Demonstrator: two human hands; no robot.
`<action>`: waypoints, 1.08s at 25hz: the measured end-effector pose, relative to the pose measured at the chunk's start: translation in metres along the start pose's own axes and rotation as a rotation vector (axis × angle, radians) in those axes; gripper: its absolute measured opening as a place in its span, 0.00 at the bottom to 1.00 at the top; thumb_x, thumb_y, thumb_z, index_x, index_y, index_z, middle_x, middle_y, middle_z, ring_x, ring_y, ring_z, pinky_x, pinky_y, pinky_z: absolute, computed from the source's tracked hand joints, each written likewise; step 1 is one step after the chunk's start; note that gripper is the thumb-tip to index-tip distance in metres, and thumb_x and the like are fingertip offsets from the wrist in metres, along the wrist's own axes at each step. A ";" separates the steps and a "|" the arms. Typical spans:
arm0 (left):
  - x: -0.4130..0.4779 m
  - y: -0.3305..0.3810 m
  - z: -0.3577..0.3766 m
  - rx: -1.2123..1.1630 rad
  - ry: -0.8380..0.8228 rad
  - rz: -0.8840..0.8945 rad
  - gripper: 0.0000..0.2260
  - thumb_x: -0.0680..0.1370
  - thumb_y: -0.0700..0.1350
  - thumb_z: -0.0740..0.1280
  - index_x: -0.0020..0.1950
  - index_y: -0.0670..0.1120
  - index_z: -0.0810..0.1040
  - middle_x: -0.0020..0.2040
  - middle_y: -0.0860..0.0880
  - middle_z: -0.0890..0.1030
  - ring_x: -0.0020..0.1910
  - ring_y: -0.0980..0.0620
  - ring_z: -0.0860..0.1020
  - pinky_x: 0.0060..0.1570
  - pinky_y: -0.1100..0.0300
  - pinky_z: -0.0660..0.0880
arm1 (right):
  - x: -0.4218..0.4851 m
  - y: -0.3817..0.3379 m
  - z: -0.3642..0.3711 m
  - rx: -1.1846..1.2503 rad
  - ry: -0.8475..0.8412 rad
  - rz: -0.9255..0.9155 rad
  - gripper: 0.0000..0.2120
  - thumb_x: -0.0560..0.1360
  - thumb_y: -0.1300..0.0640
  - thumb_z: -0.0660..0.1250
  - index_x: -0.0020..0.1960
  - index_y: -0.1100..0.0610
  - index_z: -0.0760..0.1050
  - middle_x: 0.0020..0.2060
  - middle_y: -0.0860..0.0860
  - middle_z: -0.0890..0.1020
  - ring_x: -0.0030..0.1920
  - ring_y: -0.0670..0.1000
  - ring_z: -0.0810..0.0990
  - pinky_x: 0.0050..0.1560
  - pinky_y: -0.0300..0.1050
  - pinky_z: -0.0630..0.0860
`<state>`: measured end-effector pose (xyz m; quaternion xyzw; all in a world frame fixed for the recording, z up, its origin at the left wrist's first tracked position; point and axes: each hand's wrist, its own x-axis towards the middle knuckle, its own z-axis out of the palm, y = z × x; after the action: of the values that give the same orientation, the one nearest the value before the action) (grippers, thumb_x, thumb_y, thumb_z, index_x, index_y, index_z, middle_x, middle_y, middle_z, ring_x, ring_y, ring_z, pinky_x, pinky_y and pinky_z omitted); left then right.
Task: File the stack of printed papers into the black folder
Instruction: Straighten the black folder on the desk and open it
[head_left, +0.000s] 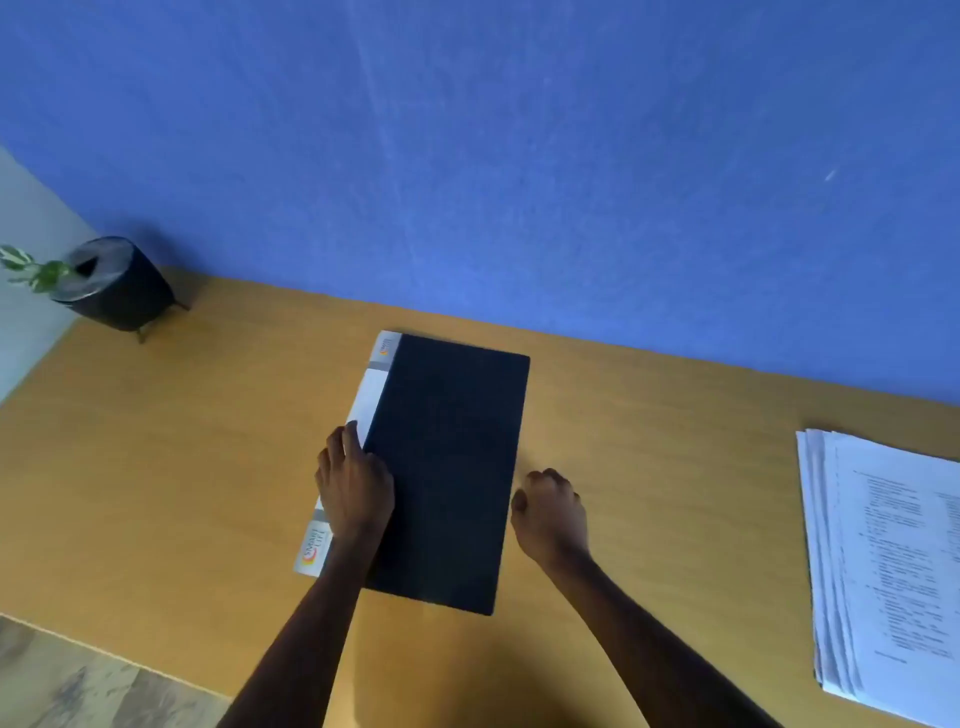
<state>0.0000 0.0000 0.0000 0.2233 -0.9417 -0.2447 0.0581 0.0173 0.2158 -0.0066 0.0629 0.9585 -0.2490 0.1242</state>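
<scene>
The black folder (449, 467) lies closed and flat in the middle of the wooden desk, its white labelled spine on the left side. My left hand (356, 480) rests flat on the folder's left edge, fingers spread over the spine. My right hand (550, 512) sits on the desk just off the folder's right edge, its fingers curled in with nothing visible in them. The stack of printed papers (888, 566) lies fanned at the desk's right side, well apart from both hands.
The wooden desk (182, 467) backs onto a blue wall (519, 156). A dark plant pot (117, 283) with green leaves stands at the back left corner. The desk's front-left edge drops to a patterned floor (78, 686).
</scene>
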 end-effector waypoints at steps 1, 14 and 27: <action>0.006 -0.009 -0.005 0.051 -0.003 -0.035 0.21 0.79 0.40 0.62 0.72 0.39 0.66 0.70 0.39 0.71 0.66 0.36 0.70 0.65 0.41 0.67 | 0.002 -0.007 0.001 -0.007 -0.014 0.030 0.11 0.80 0.55 0.61 0.56 0.59 0.77 0.53 0.55 0.80 0.52 0.55 0.81 0.49 0.51 0.81; 0.025 -0.044 -0.002 0.012 -0.031 -0.185 0.15 0.81 0.48 0.62 0.61 0.39 0.79 0.58 0.37 0.78 0.57 0.37 0.75 0.56 0.44 0.72 | 0.015 -0.043 0.008 0.191 -0.076 0.319 0.09 0.78 0.53 0.64 0.53 0.59 0.72 0.52 0.56 0.79 0.50 0.59 0.79 0.48 0.51 0.77; 0.054 -0.064 -0.019 -0.431 -0.247 -0.324 0.13 0.81 0.50 0.63 0.47 0.44 0.83 0.46 0.44 0.83 0.42 0.40 0.81 0.46 0.45 0.79 | 0.030 -0.029 0.004 0.670 -0.104 0.589 0.13 0.72 0.55 0.67 0.52 0.61 0.73 0.51 0.58 0.81 0.49 0.60 0.82 0.41 0.50 0.79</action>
<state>-0.0188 -0.0822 -0.0149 0.3216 -0.8202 -0.4704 -0.0507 -0.0157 0.1907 -0.0048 0.3571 0.7589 -0.5024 0.2103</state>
